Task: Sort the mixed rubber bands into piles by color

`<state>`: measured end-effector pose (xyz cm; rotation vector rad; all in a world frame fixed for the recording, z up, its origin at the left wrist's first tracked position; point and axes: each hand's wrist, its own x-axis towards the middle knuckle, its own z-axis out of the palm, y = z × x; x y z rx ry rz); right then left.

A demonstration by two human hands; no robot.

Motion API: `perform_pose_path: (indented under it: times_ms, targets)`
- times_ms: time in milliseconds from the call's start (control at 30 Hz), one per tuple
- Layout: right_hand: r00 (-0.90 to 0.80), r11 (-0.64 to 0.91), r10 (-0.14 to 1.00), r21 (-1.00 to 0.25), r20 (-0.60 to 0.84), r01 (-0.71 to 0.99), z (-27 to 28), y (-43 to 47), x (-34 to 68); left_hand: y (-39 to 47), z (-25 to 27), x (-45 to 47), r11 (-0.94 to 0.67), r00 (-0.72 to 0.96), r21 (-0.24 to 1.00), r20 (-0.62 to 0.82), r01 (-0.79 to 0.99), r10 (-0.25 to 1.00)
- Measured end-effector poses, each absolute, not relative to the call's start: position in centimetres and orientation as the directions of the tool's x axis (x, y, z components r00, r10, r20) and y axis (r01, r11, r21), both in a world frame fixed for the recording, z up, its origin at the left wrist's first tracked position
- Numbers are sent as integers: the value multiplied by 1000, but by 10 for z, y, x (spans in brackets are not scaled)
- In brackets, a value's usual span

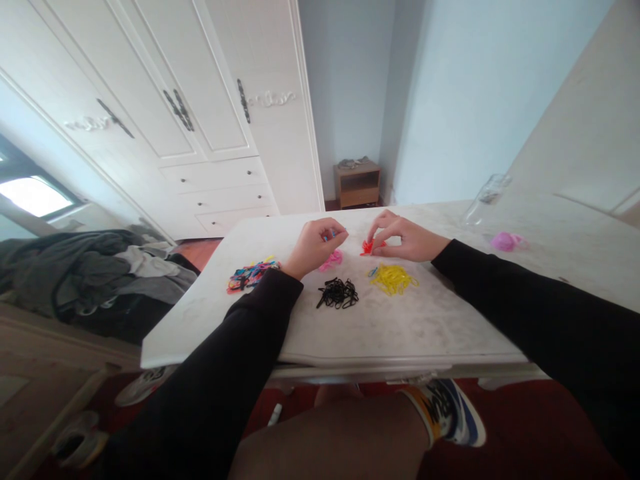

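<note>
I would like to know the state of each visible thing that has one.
Left hand: curled around small blue pieces
Right hand: fingers bent at red pile, grip unclear
Pink pile: partly hidden
Mixed-colour pile: loosely heaped
Black pile: loosely heaped
Yellow pile: loosely heaped
Wardrobe doors: closed
Wardrobe drawers: closed
Clothes: crumpled, heaped
Glass container: contents unclear

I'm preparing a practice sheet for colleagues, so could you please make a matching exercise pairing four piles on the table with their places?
1. mixed-colour pile
2. black bands
3. red bands
4. yellow bands

A. at the right hand
B. nearest the front edge of the table
C. furthest left of the four
D. just right of the black bands

Pairs: 1-C; 2-B; 3-A; 4-D
</note>
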<state>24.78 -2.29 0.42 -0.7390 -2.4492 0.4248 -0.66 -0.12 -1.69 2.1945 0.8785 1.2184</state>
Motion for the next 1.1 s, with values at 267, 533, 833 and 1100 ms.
perform_pose_path:
  times_ms: [267,533,833,1100]
  targets:
    - [-767,747,608,-476,206,464,6,-34,235,-1,-16,-7,-687,398,659,568,306,721]
    - [-759,747,605,-503,242,434,7,-34,235,0,-17,-7,-696,406,652,573,300,712]
    - [-783,761,593,-447,187,470,5,-28,241,-1,-18,-7,-698,409,649,573,303,710]
    - [-791,749,589,-479,167,457,5,-26,244,-1,-17,-7,-676,409,666,548,314,730]
